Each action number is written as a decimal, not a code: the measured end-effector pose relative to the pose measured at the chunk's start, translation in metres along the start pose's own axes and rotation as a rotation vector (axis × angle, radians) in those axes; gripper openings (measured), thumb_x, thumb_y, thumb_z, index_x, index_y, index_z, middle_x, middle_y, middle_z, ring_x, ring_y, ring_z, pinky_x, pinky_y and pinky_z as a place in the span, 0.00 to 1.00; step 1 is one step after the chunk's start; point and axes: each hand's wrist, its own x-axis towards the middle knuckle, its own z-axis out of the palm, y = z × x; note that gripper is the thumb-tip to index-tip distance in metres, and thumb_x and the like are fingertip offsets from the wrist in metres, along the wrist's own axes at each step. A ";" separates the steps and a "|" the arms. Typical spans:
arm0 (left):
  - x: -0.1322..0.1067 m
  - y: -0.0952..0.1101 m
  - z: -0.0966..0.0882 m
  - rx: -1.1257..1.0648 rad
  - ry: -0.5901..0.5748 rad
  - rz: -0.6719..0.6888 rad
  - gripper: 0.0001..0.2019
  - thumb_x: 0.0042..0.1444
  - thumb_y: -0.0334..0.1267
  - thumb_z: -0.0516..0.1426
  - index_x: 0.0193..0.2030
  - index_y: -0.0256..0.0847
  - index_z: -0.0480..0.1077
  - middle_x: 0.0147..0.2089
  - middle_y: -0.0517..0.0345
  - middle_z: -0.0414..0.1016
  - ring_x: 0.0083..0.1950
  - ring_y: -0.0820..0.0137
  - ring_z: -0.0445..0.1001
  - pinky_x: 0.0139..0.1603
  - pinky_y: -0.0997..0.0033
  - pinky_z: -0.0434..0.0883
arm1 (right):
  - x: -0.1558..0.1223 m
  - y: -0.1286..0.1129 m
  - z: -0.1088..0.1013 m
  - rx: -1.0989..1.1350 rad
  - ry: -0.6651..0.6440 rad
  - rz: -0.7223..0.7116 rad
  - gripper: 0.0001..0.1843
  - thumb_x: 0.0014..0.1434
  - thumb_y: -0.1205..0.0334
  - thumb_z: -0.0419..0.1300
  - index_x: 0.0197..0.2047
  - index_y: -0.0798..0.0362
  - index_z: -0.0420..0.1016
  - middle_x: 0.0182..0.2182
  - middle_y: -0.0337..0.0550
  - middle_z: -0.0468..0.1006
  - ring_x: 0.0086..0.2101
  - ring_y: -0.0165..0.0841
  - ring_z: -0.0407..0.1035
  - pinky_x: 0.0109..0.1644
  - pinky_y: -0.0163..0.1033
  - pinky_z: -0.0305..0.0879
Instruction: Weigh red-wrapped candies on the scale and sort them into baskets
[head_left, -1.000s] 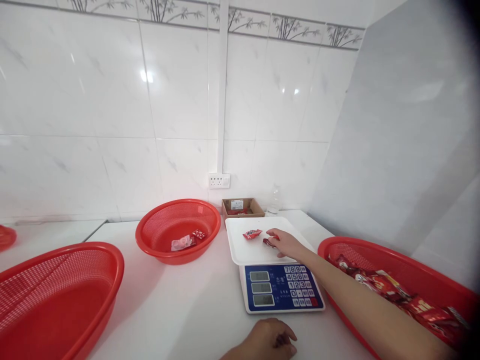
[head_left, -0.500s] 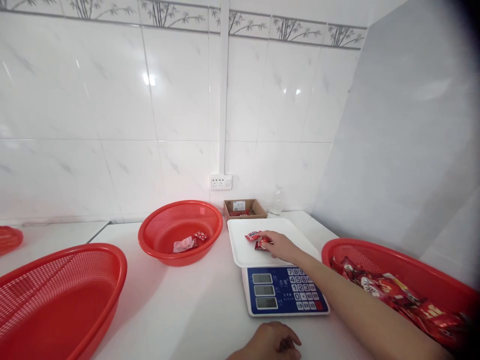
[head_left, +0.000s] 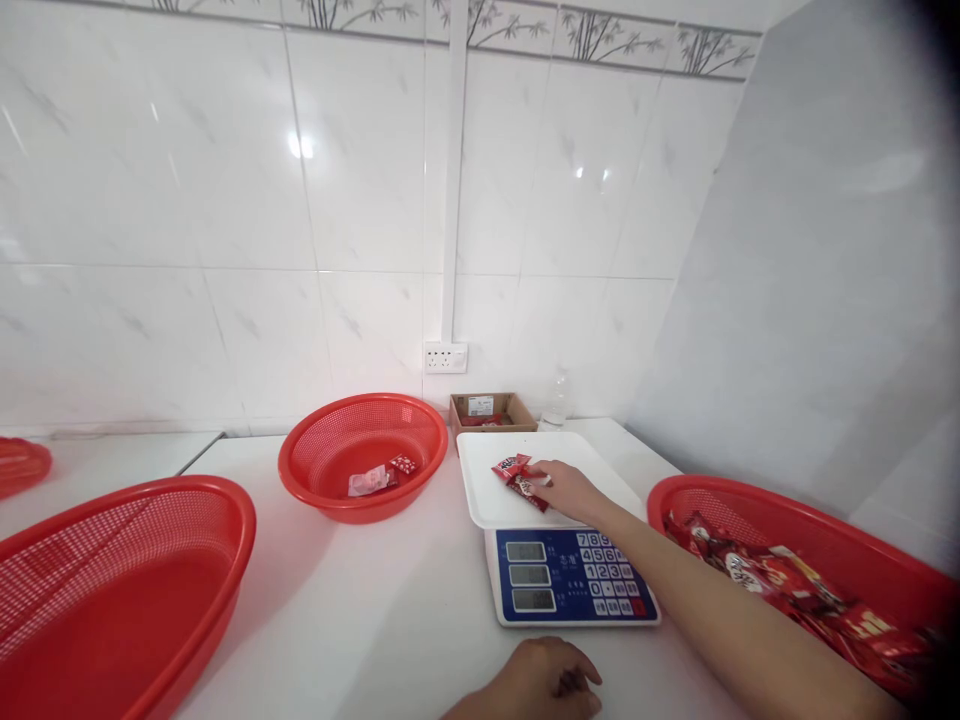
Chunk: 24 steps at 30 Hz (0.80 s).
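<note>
My right hand (head_left: 568, 489) reaches over the white pan of the weighing scale (head_left: 487, 500) and pinches red candy packets (head_left: 516, 473) lying on it. My left hand (head_left: 538, 682) rests on the white counter just in front of the scale's blue keypad (head_left: 607, 581), fingers curled under; whether it holds anything is hidden. A round red basket (head_left: 365, 455) left of the scale holds a pink packet and a red packet.
A large red basket (head_left: 120, 590) sits at the near left. Another red basket (head_left: 810, 560) at the right is full of red snack packets. A small cardboard box (head_left: 491, 410) and a clear bottle (head_left: 556, 400) stand by the tiled wall. A red rim (head_left: 22, 462) shows far left.
My right hand slid left across the scale pan to the red packet and gathered the two packets together. The left hand stayed in place.
</note>
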 end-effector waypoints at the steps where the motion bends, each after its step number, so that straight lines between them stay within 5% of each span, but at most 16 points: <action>1: 0.000 -0.001 0.000 0.003 -0.004 0.003 0.15 0.51 0.36 0.55 0.46 0.38 0.72 0.41 0.53 0.73 0.34 0.72 0.69 0.37 0.74 0.68 | 0.001 -0.001 0.001 -0.002 0.014 -0.001 0.15 0.52 0.62 0.57 0.44 0.51 0.74 0.45 0.45 0.76 0.43 0.37 0.70 0.46 0.39 0.63; 6: 0.001 -0.002 0.000 0.001 -0.004 0.003 0.15 0.51 0.37 0.55 0.46 0.38 0.72 0.41 0.53 0.74 0.34 0.72 0.69 0.37 0.74 0.68 | 0.008 -0.001 0.007 -0.031 0.092 -0.013 0.23 0.55 0.61 0.53 0.55 0.54 0.66 0.55 0.53 0.64 0.53 0.42 0.61 0.54 0.44 0.57; 9: 0.000 0.000 -0.001 0.000 0.006 0.007 0.15 0.51 0.36 0.55 0.45 0.38 0.72 0.40 0.52 0.74 0.34 0.72 0.69 0.37 0.74 0.68 | 0.011 0.001 0.013 -0.038 0.028 -0.076 0.29 0.53 0.57 0.56 0.58 0.56 0.63 0.59 0.54 0.59 0.58 0.44 0.52 0.59 0.45 0.50; 14: -0.003 0.005 -0.002 -0.003 0.020 0.007 0.15 0.51 0.35 0.54 0.45 0.37 0.73 0.40 0.52 0.74 0.35 0.71 0.70 0.37 0.73 0.68 | 0.003 0.002 0.013 -0.023 -0.080 -0.168 0.28 0.56 0.52 0.52 0.59 0.53 0.63 0.56 0.49 0.65 0.54 0.40 0.61 0.56 0.42 0.56; 19: -0.004 0.007 -0.002 -0.002 0.043 -0.009 0.14 0.51 0.35 0.55 0.44 0.37 0.72 0.38 0.52 0.74 0.35 0.70 0.70 0.37 0.73 0.67 | -0.021 0.016 -0.013 -0.029 -0.026 -0.160 0.28 0.58 0.51 0.49 0.59 0.55 0.62 0.58 0.49 0.62 0.57 0.40 0.56 0.61 0.43 0.51; 24: -0.003 0.004 -0.001 -0.003 0.059 0.015 0.13 0.51 0.36 0.54 0.43 0.38 0.72 0.37 0.54 0.73 0.34 0.71 0.69 0.36 0.74 0.67 | -0.052 0.077 -0.065 -0.088 0.056 -0.017 0.28 0.57 0.53 0.49 0.59 0.55 0.60 0.59 0.52 0.62 0.58 0.42 0.56 0.61 0.47 0.50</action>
